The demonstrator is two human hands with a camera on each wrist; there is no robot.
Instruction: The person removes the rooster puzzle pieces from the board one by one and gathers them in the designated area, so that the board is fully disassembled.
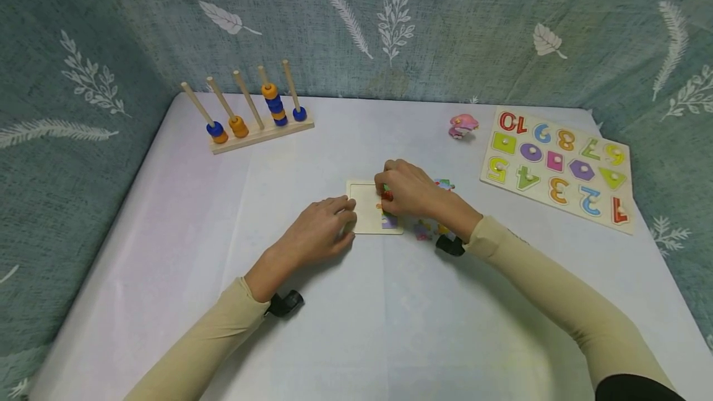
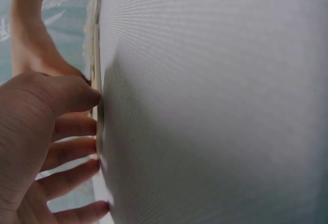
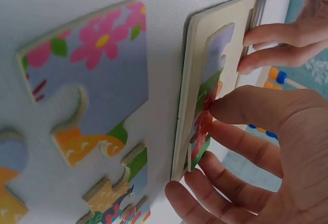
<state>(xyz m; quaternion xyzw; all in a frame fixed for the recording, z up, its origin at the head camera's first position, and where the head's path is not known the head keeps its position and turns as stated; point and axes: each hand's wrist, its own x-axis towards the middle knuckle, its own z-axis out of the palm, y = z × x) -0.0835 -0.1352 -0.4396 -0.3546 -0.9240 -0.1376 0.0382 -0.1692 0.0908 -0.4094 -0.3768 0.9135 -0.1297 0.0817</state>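
Observation:
A shallow wooden puzzle tray [image 1: 364,209] lies on the white table between the two hands. Along its right side sit jigsaw pieces, among them a lavender one [image 1: 388,221]. My right hand [image 1: 409,189] reaches over that side and pinches a red and green puzzle piece [image 3: 201,124] between thumb and fingers; the piece's lower end sits slightly raised in the right wrist view. At the tray's left edge rests my left hand [image 1: 317,228], its fingers [image 2: 72,152] extended and fingertips against the wood.
Loose jigsaw pieces [image 3: 115,55] lie right of the tray, partly under the right forearm. A peg stacker [image 1: 264,133] with blue and orange beads stands at the back left. Back right are a pink toy figure [image 1: 463,125] and a number puzzle board [image 1: 543,181].

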